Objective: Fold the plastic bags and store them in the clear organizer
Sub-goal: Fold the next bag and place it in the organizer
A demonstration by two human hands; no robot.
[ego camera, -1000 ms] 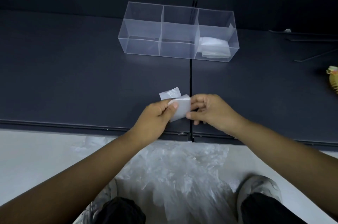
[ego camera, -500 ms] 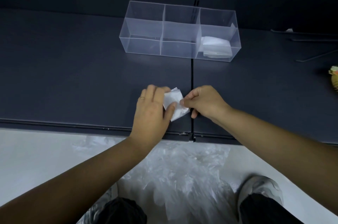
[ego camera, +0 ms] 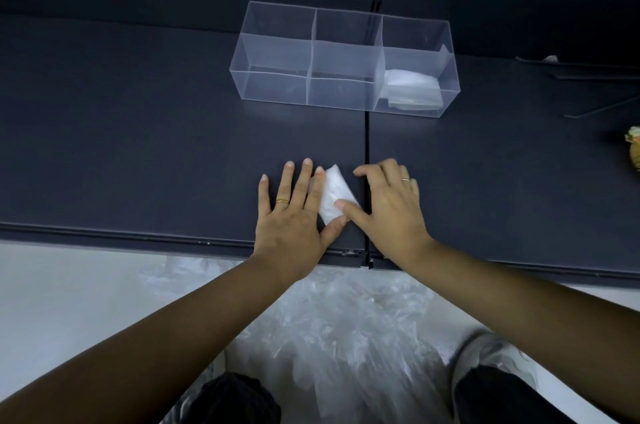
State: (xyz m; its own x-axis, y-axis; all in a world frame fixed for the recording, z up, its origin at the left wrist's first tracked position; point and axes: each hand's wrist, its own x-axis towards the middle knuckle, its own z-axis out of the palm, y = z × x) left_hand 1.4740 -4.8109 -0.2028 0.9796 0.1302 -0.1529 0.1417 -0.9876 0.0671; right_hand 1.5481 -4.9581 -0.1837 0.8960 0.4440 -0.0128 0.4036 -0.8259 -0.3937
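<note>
A small folded white plastic bag (ego camera: 333,195) lies flat on the dark table (ego camera: 138,146) near its front edge. My left hand (ego camera: 294,215) lies flat with straight fingers along the bag's left side, thumb under its near corner. My right hand (ego camera: 391,205) rests on the table to the bag's right, its thumb pressing on the bag's near end, fingers loosely bent. The clear organizer (ego camera: 277,53) stands farther back, split into compartments. Folded bags (ego camera: 412,87) sit in its front right compartment; the other compartments look empty.
A heap of loose clear plastic bags (ego camera: 329,319) lies on the pale floor below the table edge, between my feet. A yellow object (ego camera: 633,153) sits at the table's far right edge. Thin dark rods (ego camera: 595,108) lie behind it on the right.
Both hands held the bag pinched above the table a second ago. They have set it down and flattened out, now pressing the folded bag onto the surface.
</note>
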